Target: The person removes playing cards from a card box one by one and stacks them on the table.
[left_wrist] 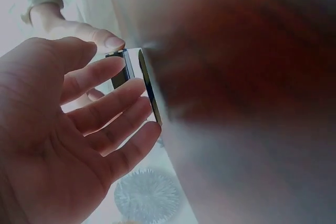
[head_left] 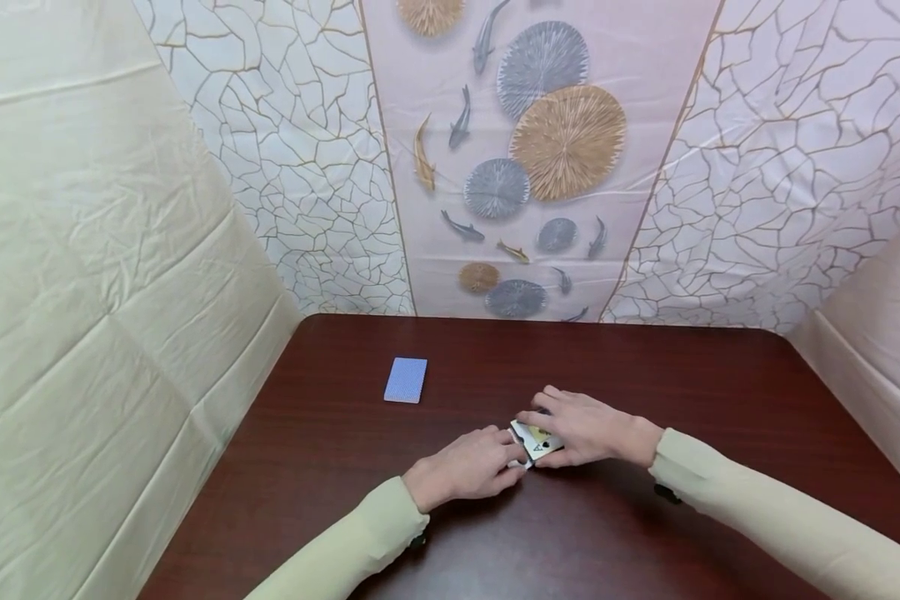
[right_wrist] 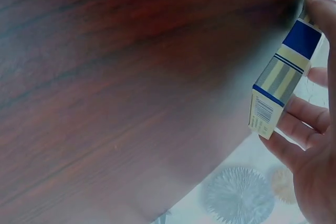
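Observation:
A playing-card box [head_left: 546,440] lies between my two hands above the front middle of the table. Its upper face carries a black A and a spade. In the right wrist view the box [right_wrist: 289,69] shows cream, grey and blue bands, with a barcode on its end. My right hand [head_left: 587,425] grips it, thumb on one edge and fingers on the opposite one. At the other end, a white flap sticks out from the box. Fingertips of my left hand [head_left: 474,465] touch this white part, the fingers lightly bent and the thumb held apart in the left wrist view.
A blue-backed deck of cards [head_left: 406,380] lies on the dark red-brown table [head_left: 330,467], farther back and left of my hands. Behind the table hangs a patterned cloth [head_left: 510,275]. Pale cloth walls [head_left: 157,333] stand at both sides.

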Action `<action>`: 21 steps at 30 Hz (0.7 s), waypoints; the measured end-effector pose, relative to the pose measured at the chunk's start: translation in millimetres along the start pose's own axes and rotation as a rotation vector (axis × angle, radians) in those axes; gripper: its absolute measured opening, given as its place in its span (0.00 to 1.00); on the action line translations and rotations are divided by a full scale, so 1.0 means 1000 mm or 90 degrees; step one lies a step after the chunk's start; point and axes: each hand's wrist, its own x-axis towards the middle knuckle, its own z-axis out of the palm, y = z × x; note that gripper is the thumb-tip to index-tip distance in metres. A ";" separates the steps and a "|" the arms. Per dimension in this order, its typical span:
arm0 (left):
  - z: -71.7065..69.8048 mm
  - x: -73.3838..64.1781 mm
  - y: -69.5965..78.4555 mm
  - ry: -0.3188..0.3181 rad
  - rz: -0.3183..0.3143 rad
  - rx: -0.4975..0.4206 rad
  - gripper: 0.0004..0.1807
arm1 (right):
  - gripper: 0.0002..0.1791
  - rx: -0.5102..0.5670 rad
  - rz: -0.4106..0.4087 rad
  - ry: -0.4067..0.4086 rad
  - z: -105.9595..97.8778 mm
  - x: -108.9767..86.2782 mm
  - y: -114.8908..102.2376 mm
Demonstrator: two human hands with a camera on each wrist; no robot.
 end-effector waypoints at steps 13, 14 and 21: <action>-0.019 0.010 -0.017 0.023 -0.116 -0.161 0.13 | 0.36 0.005 0.049 0.052 -0.007 0.000 0.010; -0.021 0.011 -0.019 0.025 -0.125 -0.169 0.14 | 0.36 0.002 0.052 0.057 -0.008 0.000 0.011; -0.041 0.024 -0.029 0.082 -0.153 -0.214 0.13 | 0.35 -0.041 0.088 0.092 -0.014 0.001 0.016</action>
